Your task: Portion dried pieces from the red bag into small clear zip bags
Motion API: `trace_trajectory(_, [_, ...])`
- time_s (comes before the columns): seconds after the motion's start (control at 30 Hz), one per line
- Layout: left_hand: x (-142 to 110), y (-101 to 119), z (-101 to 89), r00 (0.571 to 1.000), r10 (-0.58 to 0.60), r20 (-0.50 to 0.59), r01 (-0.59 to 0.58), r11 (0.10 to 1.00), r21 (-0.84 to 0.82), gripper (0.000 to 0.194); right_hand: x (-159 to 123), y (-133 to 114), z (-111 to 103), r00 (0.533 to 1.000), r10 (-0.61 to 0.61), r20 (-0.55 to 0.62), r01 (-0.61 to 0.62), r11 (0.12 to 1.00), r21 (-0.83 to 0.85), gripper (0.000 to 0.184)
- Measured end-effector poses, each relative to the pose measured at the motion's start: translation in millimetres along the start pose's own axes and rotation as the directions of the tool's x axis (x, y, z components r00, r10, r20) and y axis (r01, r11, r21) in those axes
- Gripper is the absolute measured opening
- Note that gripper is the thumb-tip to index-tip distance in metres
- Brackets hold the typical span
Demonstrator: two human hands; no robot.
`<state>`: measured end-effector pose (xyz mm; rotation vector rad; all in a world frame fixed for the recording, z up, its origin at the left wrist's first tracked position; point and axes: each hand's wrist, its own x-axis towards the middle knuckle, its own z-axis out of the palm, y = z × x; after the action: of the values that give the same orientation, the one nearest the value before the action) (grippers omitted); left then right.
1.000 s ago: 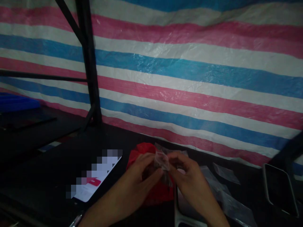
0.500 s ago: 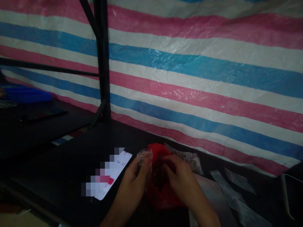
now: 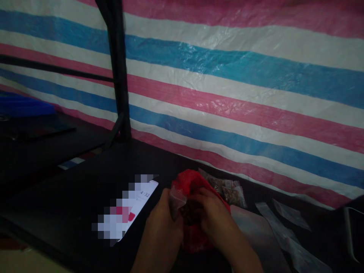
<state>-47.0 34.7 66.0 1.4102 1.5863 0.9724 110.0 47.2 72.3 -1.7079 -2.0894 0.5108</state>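
Note:
My left hand (image 3: 162, 233) is closed on a small clear plastic bag (image 3: 178, 198), whose mouth stands up between thumb and fingers. Just right of it, a red plastic bag (image 3: 196, 242) lies open with a heap of small dark pieces (image 3: 190, 215) inside. Over that opening my right hand (image 3: 217, 218) reaches in with bent fingers. Its fingertips are among the dark pieces, and what they pinch is hidden. Behind the red bag lie clear bags filled with small brownish pieces (image 3: 233, 193).
A lit phone (image 3: 140, 206) lies left of my hands. To the right are a flat grey panel (image 3: 253, 231) and several flat clear bags (image 3: 292, 214) on the black table (image 3: 85, 201). A black post (image 3: 121, 83), a blue tray (image 3: 27, 106) and a striped sheet (image 3: 241, 87) stand behind.
The camera view has tipped down slightly. The clear bag in my left hand has tilted toward the red bag's opening, and my right hand's fingers have moved closer to it.

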Motion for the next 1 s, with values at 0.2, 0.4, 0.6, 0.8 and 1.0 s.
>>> trace_trajectory(0.2, [6,-8,4.5,1.0,-0.022,-0.004,0.019,0.915,-0.403,0.046,-9,3,8,0.996,-0.044,-0.071,0.055,0.986,0.156,0.059])
trace_trajectory(0.4, [9,-11,0.2,1.0,-0.006,0.011,0.011,0.87,-0.494,0.038,-10,11,5,0.98,0.099,-0.172,-0.027,0.926,0.377,0.042])
trace_trajectory(0.6, [8,-16,3.2,0.973,0.227,-0.047,-0.232,0.962,-0.144,0.018,-16,17,-10,0.986,0.087,-0.145,0.016,0.807,0.59,0.038])
trace_trajectory(0.8, [8,-27,8.4,0.961,0.274,0.024,-0.271,0.958,-0.099,0.021,-22,7,-21,0.984,0.038,-0.175,0.103,0.68,0.726,0.035])
trace_trajectory(1.0, [6,-24,12.1,0.947,0.309,0.088,-0.3,0.948,-0.105,0.025,-23,-14,-14,0.945,-0.083,-0.315,0.234,0.847,0.478,0.048])
